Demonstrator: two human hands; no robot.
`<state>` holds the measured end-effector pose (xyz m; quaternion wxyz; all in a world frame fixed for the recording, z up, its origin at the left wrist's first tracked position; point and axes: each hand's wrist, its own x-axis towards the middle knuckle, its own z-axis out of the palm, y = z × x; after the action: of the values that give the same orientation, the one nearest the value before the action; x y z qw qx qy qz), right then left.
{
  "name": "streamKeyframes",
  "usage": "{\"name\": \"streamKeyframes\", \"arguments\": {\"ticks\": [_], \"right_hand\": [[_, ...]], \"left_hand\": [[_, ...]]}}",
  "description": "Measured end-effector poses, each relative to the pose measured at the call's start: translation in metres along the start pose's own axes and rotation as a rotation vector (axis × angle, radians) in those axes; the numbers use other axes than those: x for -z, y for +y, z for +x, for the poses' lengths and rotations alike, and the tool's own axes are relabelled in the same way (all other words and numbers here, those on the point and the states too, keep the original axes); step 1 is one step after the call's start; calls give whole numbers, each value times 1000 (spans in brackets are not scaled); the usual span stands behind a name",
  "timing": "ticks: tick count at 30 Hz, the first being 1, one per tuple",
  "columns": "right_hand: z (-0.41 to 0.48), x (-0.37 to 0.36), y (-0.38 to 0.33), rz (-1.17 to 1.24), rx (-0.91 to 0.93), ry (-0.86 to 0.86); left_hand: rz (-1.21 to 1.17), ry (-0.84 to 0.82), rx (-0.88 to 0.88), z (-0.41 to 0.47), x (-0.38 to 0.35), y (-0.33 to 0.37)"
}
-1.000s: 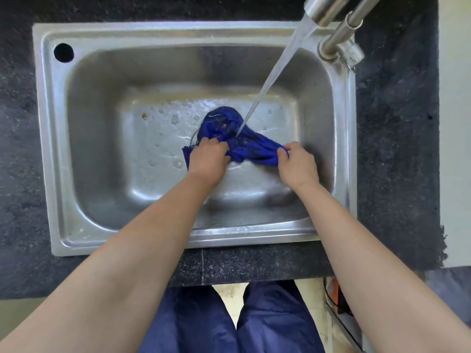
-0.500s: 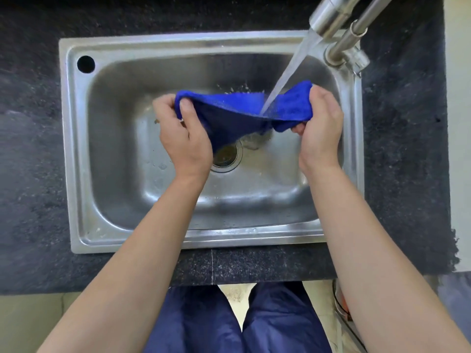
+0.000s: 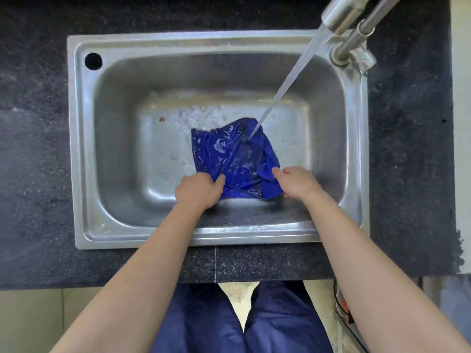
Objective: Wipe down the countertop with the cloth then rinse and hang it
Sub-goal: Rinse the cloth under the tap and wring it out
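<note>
left hand (image 3: 198, 191) and right hand (image 3: 298, 184) each grip the cloth (image 3: 229, 154) by its near edge — spread mid-frame so the stream (image 3: 288, 82) rinses it.

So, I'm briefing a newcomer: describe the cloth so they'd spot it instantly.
Find the steel sink in the dark countertop. On its floor, where the water stream lands, lies the cloth, its near edge held by the left hand and right hand. Nothing else there is bright blue.

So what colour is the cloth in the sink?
Deep blue cloth, plain and wet; the head view shows it.
</note>
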<state>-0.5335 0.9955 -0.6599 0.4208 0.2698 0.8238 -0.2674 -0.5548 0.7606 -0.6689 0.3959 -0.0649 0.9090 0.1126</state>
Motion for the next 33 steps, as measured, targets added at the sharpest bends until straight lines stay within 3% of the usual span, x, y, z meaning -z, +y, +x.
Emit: {"name": "streamKeyframes", "arguments": {"ticks": [3, 5, 8, 11, 15, 18, 21, 26, 30, 33], "right_hand": [[-1, 5, -2, -289, 95, 198], [3, 5, -2, -283, 294, 343], [11, -1, -7, -264, 533, 302], [16, -14, -11, -397, 515, 196], [22, -18, -13, -510, 467, 309], [23, -12, -16, -413, 383, 314], [10, 0, -22, -79, 341, 399], [-20, 16, -30, 347, 498, 691], [-27, 19, -24, 443, 495, 814], [-19, 15, -14, 256, 324, 580]], "left_hand": [[148, 198, -62, 3, 5, 0], [132, 196, -104, 9, 7, -1], [209, 146, -164, 14, 2, -1], [307, 173, -202, 19, -5, -1], [449, 239, -277, 25, -7, -3], [114, 252, -234, 24, -8, -4], [-343, 332, -201, 18, 0, 3], [-892, 521, -136, -9, 34, 26], [-929, 607, -125, -16, 39, 30], [-642, 456, -135, -12, 21, 24]]}}
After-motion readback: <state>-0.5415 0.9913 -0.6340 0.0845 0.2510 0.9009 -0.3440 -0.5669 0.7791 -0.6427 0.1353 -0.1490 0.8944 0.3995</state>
